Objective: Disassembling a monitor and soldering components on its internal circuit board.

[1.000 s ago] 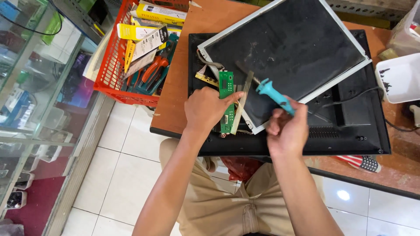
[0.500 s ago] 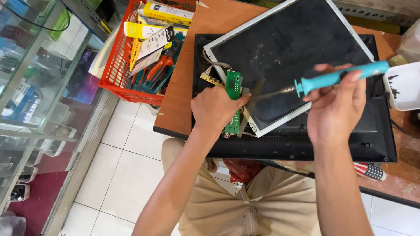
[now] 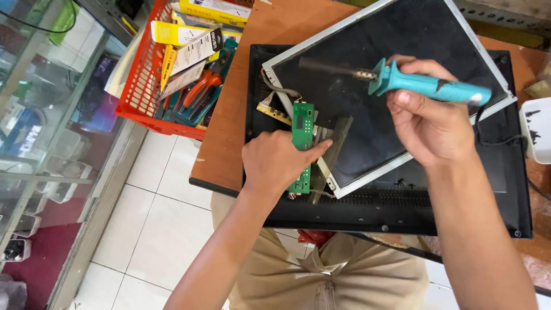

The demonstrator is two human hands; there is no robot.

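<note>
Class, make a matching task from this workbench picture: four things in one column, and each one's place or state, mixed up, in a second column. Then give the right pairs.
Things
1. soldering iron
2. green circuit board
3. red basket
4. screen panel

Places or states
A. on the table's left edge, full of tools
B. held in the right hand, lifted above the panel
C. under the left hand
D. lying tilted on a black casing

Pairs: 1-B, 2-C, 3-A, 4-D
</note>
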